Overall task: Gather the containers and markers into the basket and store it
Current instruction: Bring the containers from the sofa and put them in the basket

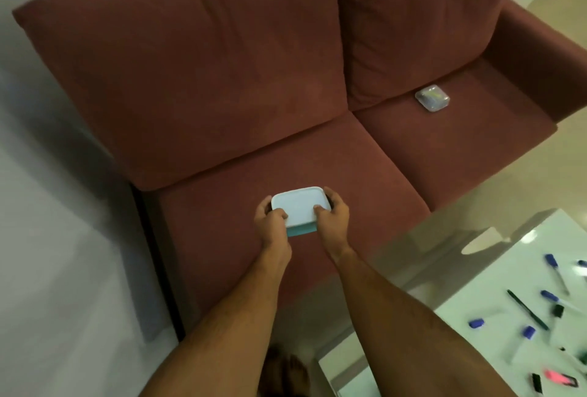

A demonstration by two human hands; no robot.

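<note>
You've got both hands on the white-lidded container (298, 207), w/ its teal base showing underneath, right over the front of the left sofa cushion (228, 206). Left hand (271, 217) clamps the left end, thumb on the lid; right hand (332, 214) clamps the right end, fingers curled round the far edge. Clear container (432, 98) sits on the right cushion, well apart. Markers (556, 272) lie scattered on the glossy table (495, 269) at right.
</note>
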